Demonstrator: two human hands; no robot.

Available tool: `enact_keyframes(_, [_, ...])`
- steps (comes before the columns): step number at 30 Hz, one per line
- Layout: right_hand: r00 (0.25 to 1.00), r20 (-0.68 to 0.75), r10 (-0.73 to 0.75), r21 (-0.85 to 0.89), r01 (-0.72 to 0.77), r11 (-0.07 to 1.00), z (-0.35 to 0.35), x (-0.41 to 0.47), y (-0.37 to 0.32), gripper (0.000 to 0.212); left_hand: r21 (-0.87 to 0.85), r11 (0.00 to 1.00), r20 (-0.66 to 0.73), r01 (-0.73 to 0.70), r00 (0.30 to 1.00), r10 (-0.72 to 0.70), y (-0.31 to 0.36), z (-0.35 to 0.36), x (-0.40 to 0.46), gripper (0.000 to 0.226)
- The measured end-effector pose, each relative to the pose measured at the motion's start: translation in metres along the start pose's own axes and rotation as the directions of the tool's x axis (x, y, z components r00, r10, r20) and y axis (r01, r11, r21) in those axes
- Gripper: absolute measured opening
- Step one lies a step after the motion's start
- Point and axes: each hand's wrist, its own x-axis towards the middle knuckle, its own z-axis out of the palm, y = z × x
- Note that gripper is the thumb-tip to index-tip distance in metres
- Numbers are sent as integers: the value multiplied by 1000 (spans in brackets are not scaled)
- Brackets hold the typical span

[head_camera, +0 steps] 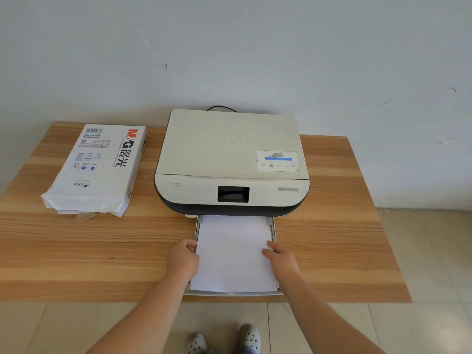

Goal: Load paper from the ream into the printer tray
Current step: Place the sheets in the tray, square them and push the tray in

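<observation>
A white printer (231, 159) with a dark front stands at the middle back of the wooden table. Its tray (273, 227) is pulled out toward me, and a stack of white paper (232, 254) lies in it. My left hand (182, 256) is curled on the stack's left edge at the tray wall. On the stack's right edge rests my right hand (281, 259), fingers on top of the sheets. The ream (98, 169), in a white printed wrapper torn open at its near end, lies flat to the left of the printer.
The wooden table (339, 241) stands against a pale wall (229, 52). A black cable (222, 107) runs behind the printer. The tray reaches the table's front edge. Tiled floor (421, 264) and my two shoes (222, 339) show below.
</observation>
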Motion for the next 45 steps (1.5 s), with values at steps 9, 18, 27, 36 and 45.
enact_keyframes(9, [999, 3, -34, -27, 34, 999, 1, 11, -10, 43, 45, 997, -19, -60, 998, 61, 5, 6, 5, 39])
enact_keyframes(18, [999, 4, -43, -54, 43, 998, 2, 10, -9, 43, 70, 990, -17, -120, 992, 122, 4, 9, 2, 32])
enact_keyframes(27, [992, -80, -95, -208, 76, 975, -2, 5, -11, 38, 75, 989, -36, -130, 990, 133, 7, 10, -8, 22])
enact_keyframes(36, [995, -72, -75, -330, 47, 943, -4, -1, -9, 40, 29, 994, -30, -108, 994, 109, 10, 10, -20, 16])
enact_keyframes(45, [992, -43, -119, -445, 87, 891, -4, -3, -8, 42, 29, 994, 4, -108, 994, 108, 10, 7, -20, 20])
